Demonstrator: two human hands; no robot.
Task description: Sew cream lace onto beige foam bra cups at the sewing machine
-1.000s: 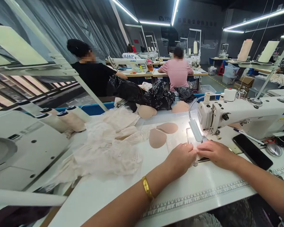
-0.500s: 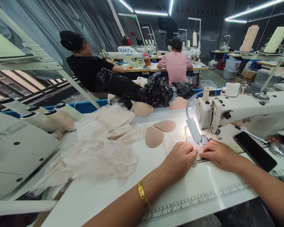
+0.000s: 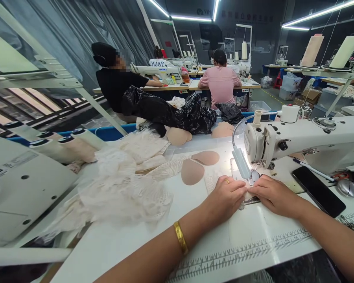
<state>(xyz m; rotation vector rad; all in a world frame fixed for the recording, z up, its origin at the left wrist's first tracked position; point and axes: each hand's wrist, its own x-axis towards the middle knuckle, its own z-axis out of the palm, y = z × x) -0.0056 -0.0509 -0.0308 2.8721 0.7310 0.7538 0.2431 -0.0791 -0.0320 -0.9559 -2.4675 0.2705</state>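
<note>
My left hand (image 3: pixel 227 198) is closed in a pinch at the sewing machine's needle area, on a pale lace fabric (image 3: pixel 211 181) that runs out to its left. Fingertips almost meeting it, my right hand (image 3: pixel 275 195) is also closed on the fabric's edge, though the fingers cover most of that part. Just behind the hands stands the white sewing machine (image 3: pixel 301 131), its needle and presser foot partly hidden. A small lamp (image 3: pixel 241 162) on a bendy neck lights the spot. Two beige bra cups (image 3: pixel 192 172) lie left of the fabric, one overlapping the other.
A heap of cream lace (image 3: pixel 126 192) covers the table's left side. Right of my right hand lies a black phone (image 3: pixel 318 190). A printed ruler (image 3: pixel 242 251) follows the front edge. Thread cones (image 3: pixel 79 145) stand at left. Two people sit beyond, near black plastic bags (image 3: pixel 194 114).
Both hands stay at the needle area with only slight finger shifts; the right fingers lie a little flatter. The view has shifted slightly. The person in black at left has moved rightward, leaning less.
</note>
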